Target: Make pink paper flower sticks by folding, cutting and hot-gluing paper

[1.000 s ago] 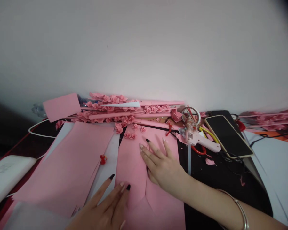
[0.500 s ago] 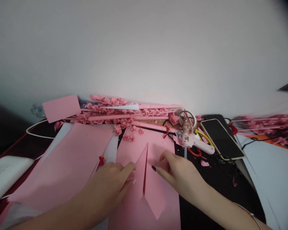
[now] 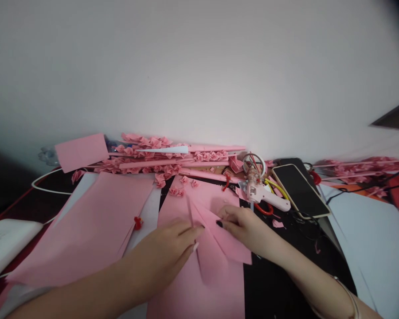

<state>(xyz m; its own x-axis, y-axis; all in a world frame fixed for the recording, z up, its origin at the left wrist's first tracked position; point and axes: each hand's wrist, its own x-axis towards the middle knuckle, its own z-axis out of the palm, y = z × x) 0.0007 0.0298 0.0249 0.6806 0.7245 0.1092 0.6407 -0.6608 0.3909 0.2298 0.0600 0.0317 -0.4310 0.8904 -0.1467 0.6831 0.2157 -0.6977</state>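
Note:
A folded piece of pink paper (image 3: 213,248), pointed at its far end, lies over a larger pink sheet (image 3: 199,292). My left hand (image 3: 176,246) is closed at its left edge, thumb and forefinger together on the paper. On the other side my right hand (image 3: 244,226) pinches the right flap, a dark thumbnail showing. Several small folded pink paper flowers (image 3: 177,189) sit just beyond the point, on the sheet's far end.
A pale glue gun (image 3: 266,195), scissors with yellow and red handles and a phone (image 3: 301,190) lie at right. Pink paper stems with flowers (image 3: 173,164) line the wall. Stacked pink sheets (image 3: 89,230) and a white device (image 3: 9,239) with a cable occupy the left.
The folded paper has turned, its near end swinging right and its point shifting left. My left hand has moved right and still grips it; my right hand has closed on the flap.

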